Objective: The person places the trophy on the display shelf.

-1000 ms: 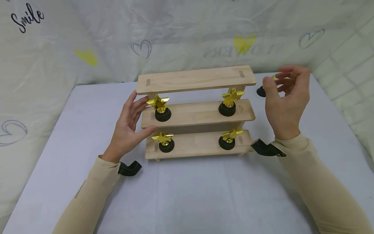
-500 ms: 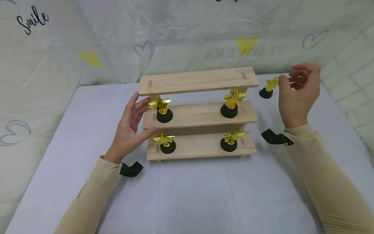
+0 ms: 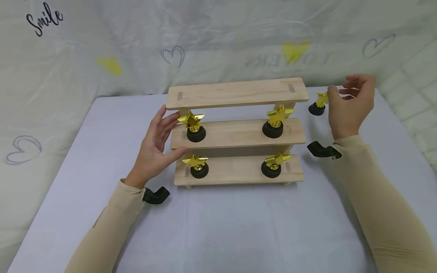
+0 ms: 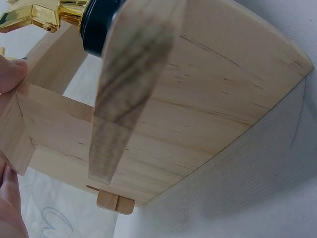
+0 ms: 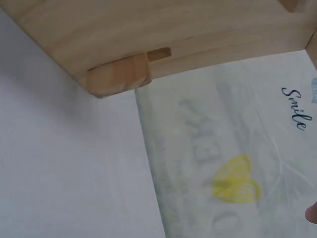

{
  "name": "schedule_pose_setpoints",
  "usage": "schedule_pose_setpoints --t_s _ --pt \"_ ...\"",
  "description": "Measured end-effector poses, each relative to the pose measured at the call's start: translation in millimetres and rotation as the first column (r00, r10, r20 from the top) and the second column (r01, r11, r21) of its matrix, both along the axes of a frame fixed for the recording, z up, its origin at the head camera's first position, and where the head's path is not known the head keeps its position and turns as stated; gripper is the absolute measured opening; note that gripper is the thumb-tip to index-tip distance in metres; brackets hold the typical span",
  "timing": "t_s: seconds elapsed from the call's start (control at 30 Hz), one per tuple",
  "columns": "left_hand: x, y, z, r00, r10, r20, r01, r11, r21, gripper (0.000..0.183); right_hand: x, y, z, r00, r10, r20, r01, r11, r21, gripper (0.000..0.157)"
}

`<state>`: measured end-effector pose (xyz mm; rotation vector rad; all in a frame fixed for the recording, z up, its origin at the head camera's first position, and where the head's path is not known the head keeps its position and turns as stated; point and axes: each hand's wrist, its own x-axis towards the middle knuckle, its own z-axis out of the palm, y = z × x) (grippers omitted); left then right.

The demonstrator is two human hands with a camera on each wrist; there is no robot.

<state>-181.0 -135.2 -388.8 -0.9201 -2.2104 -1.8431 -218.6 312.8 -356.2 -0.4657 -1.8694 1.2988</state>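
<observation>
A three-tier wooden shelf [image 3: 235, 134] stands on the table. My left hand [image 3: 153, 148] grips its left side, the thumb at the front of the middle tier and the fingers behind; the left wrist view shows the thumb [image 4: 11, 74] against the wood. Small gold star trophies with black bases stand at both ends of the middle and bottom tiers, such as the upper left trophy [image 3: 196, 133] and upper right trophy [image 3: 273, 129]. Another trophy [image 3: 317, 109] stands on the table right of the shelf. My right hand [image 3: 353, 108] is beside it, fingers loosely bent, thumb overlapping its star.
The white-covered table [image 3: 232, 223] ends at the back against a pale printed sheet [image 3: 218, 34] with hearts and lettering. The shelf's top board [image 3: 235, 93] overhangs the middle tier. A black curved piece sits at each wrist.
My right hand has moved right, uncovering the trophy on the table, then come back close to its star. My left hand keeps its place on the shelf, and the view has shifted slightly.
</observation>
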Motion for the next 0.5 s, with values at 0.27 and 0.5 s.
schedule_pose_setpoints --t_s 0.27,0.5 --pt "-1.0 1.6 -0.2 1.000 -0.012 0.007 0.012 1.000 0.007 0.120 -6.1 3.9 -13.6 0.998 -0.053 0.027 0.053 0.998 0.016 0.024" --pt "-1.1 0.0 -1.7 1.000 0.002 0.000 -0.002 1.000 -0.003 0.120 -12.6 8.2 -25.6 0.988 -0.070 0.138 0.068 0.997 0.020 0.033"
